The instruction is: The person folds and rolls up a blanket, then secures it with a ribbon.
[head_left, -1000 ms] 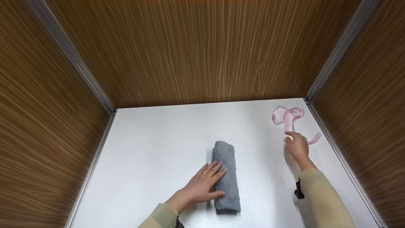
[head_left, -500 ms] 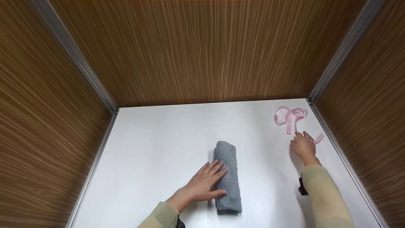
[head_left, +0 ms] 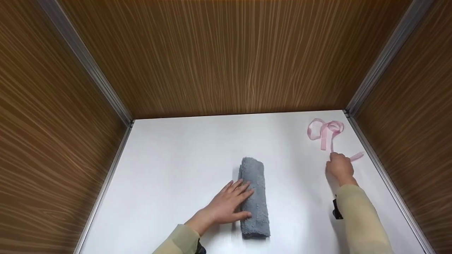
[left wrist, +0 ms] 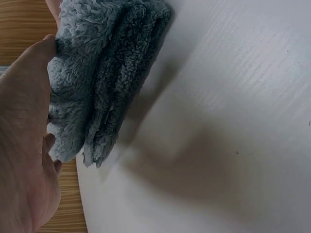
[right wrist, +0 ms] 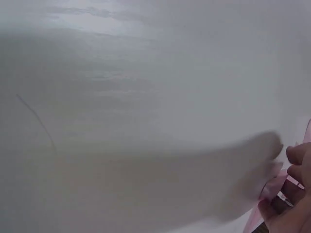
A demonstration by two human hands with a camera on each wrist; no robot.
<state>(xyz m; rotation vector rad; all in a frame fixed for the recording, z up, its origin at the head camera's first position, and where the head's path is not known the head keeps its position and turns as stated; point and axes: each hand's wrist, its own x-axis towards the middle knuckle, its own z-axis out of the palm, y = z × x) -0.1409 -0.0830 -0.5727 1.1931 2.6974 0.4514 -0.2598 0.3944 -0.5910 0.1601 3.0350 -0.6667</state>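
A rolled grey towel [head_left: 256, 183] lies lengthwise in the middle of the white table [head_left: 176, 169]. My left hand [head_left: 236, 200] rests flat on its left side with straight fingers, the thumb against the near part of the roll. The left wrist view shows the towel's [left wrist: 97, 73] fluffy folded end beside the palm [left wrist: 24, 145]. A pink ribbon [head_left: 325, 129] with two loops lies at the far right. My right hand [head_left: 339, 164] is on the ribbon's tail with curled fingers. In the right wrist view the fingertips [right wrist: 297, 156] pinch the pink ribbon [right wrist: 273, 188].
Wood-grain walls with metal corner strips [head_left: 386, 58] close in the table on the left, back and right. The ribbon lies near the right wall's metal edge [head_left: 374, 158]. A black wrist strap [head_left: 336, 210] shows on my right sleeve.
My right hand has shifted a little right along the ribbon, and its fingers have curled onto the tail. The left hand and the towel have stayed put.
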